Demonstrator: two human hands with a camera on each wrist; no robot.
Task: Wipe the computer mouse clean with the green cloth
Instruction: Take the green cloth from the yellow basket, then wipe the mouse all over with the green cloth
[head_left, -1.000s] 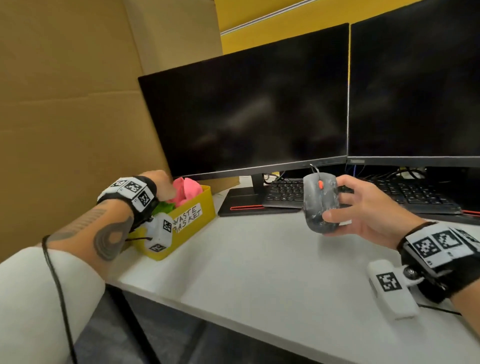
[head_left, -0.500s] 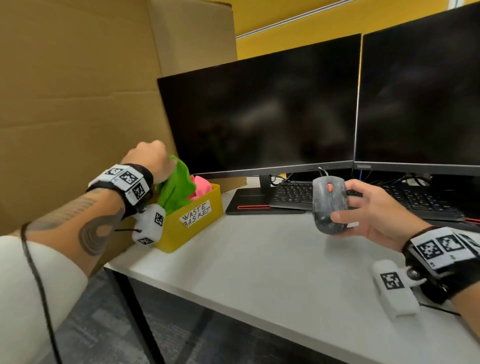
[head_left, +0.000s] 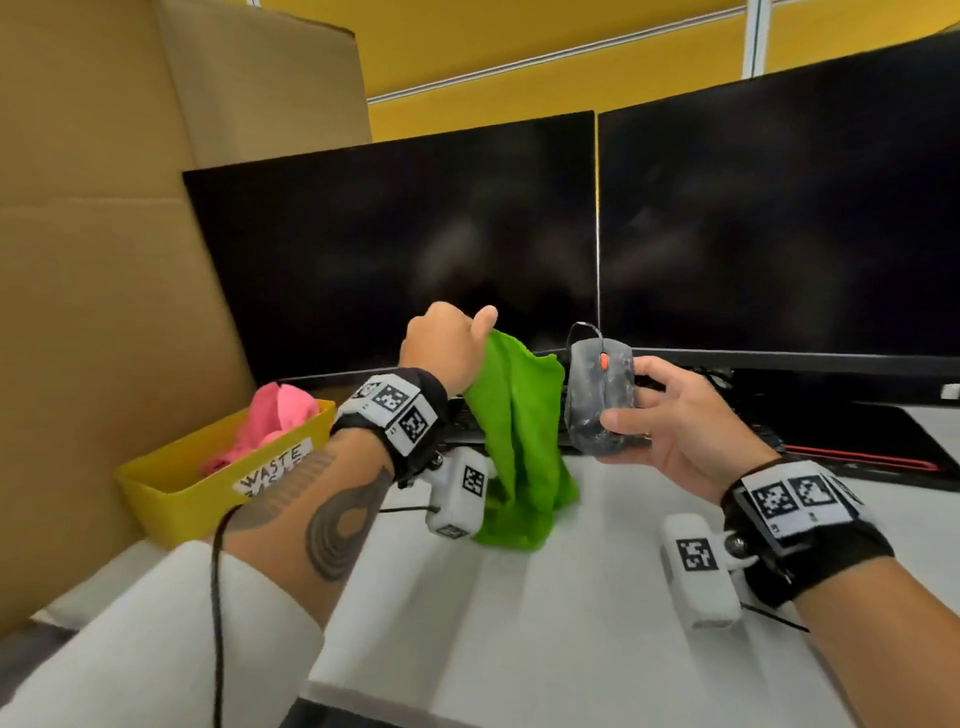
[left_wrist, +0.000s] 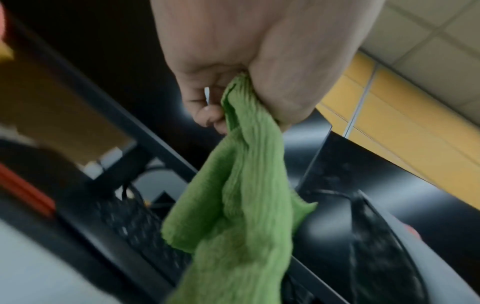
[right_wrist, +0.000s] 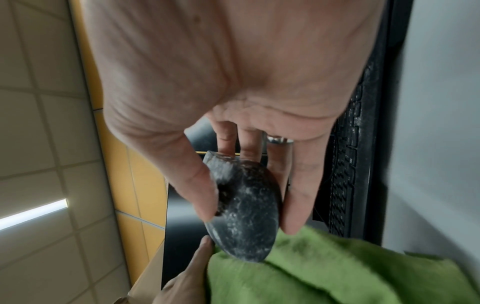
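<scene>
Yellow partition panels (head_left: 519, 62) and a cardboard sheet (head_left: 93, 260) back a white desk (head_left: 545, 623) carrying two dark monitors (head_left: 395, 249) and a black keyboard (right_wrist: 345, 174). At the desk's left edge stands a yellow bin (head_left: 171, 493) labelled "WASTE BASKET", with a crumpled pink cloth (head_left: 270, 421) inside. Above the desk, the right hand (head_left: 675, 431) grips the computer mouse (head_left: 597, 400) by its sides between thumb and fingers; its long axis stands nearly upright, cable end and orange scroll wheel up. The black shell looks smeared with whitish-grey dust. Just left of it, the left hand (head_left: 447, 348) pinches the green cloth (head_left: 519, 441) by its top, the rest hanging in loose folds down to the desk, close beside the mouse.
</scene>
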